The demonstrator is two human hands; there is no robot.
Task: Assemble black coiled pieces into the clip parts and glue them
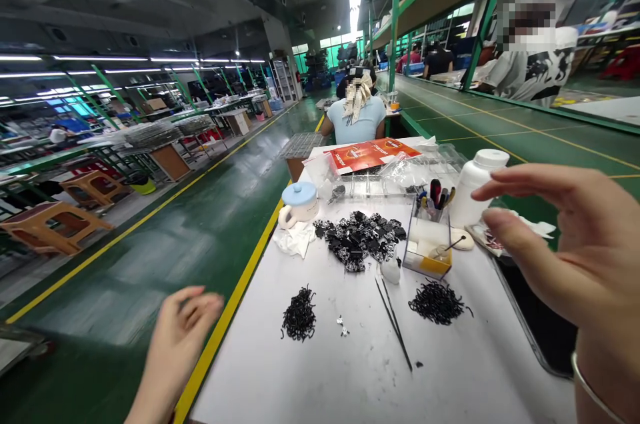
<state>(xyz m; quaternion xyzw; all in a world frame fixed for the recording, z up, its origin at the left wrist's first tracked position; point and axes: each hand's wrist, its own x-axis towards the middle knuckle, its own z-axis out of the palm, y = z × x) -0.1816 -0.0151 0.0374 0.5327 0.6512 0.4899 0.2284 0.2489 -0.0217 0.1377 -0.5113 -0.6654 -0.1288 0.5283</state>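
My left hand (183, 324) hangs in the air past the table's left edge, its fingers loosely bent and nothing seen in them. Large at the right, my right hand (560, 244) is raised with thumb and fingers apart, holding nothing, close in view to a white bottle (477, 191). On the white table (280, 384) lie a left pile of small black curved strips (299, 315) and a right pile of similar strips (437, 303). Tweezers (394, 324) rest between them. Behind is a heap of small black parts (360, 237). Several tiny white pieces (343, 326) lie near the middle.
A lidded mug (300, 201) stands beside crumpled tissue (296, 239). A clear box (427, 244) holds tools. A dark phone-like slab (533, 317) lies under my right hand. Orange-red printed packaging (373, 154) lies farther back. A person in light blue (356, 121) sits beyond the table.
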